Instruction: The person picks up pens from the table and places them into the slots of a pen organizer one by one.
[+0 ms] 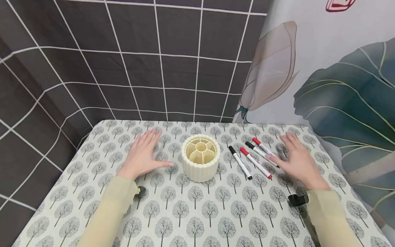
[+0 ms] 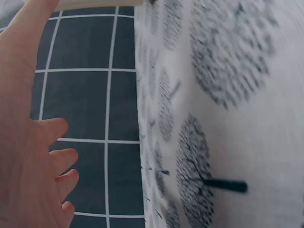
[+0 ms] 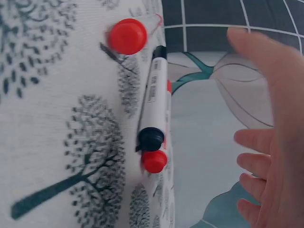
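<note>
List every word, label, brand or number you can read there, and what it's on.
Nothing is legible.
Black-ended marker, right wrist view: small dark print, too blurred to read.
Other markers: any print is too small.
Patterned drape: red mark, cut off, unreadable.
Cream holder: no lettering visible.

two black-capped markers (image 1: pixel 240 163), two red-capped markers (image 1: pixel 256 163), one compartmented holder (image 1: pixel 200 172), two hands (image 1: pixel 142 156)

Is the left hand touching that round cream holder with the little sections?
Apart. The head view shows it: a strip of the tree-print tablecloth is visible between the left hand and the cream holder.
</note>
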The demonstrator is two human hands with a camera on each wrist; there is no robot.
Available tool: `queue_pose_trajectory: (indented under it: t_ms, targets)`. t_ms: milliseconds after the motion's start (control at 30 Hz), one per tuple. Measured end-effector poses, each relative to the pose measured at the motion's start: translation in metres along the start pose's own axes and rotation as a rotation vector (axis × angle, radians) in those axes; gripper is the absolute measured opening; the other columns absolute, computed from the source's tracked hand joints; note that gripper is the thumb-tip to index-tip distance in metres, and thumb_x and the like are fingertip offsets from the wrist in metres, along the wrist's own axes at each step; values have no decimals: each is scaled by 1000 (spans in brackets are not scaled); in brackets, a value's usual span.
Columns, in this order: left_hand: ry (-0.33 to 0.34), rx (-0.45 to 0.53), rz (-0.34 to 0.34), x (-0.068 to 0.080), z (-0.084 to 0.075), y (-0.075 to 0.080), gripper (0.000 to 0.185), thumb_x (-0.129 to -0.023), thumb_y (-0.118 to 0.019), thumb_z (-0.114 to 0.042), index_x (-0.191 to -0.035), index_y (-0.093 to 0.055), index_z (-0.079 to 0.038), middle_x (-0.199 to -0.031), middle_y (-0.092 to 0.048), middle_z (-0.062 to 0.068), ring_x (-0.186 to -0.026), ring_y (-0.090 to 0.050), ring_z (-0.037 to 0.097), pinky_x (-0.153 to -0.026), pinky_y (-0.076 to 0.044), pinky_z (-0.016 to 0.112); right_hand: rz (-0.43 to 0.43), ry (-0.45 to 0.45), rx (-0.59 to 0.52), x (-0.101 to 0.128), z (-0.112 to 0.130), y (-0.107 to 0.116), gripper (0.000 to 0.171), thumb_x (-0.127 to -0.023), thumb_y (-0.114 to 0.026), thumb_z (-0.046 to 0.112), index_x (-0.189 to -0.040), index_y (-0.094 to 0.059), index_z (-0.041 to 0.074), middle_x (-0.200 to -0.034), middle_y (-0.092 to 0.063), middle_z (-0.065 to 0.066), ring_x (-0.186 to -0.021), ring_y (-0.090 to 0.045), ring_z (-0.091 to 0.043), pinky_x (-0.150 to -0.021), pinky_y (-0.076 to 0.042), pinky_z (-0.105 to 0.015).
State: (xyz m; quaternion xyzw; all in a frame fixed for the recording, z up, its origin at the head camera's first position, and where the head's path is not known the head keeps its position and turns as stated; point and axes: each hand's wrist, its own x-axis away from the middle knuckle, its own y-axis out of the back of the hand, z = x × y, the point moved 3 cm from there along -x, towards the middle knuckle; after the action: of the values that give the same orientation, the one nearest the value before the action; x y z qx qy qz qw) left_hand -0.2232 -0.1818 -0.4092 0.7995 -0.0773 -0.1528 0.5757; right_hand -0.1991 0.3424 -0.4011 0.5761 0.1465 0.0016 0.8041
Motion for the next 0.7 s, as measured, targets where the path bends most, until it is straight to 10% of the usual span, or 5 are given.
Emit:
queue_pose_trajectory:
  t_ms: [700]
  targets:
    - [-51,431,-36,0,-56,15,136,-56,-91,-68,-164,-15,-32,-167,-12,-12,-153,-16,27,-116,-21,67,-20,-120,-211,-5,-10,25,83,-94,-72,46,-155,-39,1,-151,-43,-29,-126,-46,-56,-98,-39,-73]
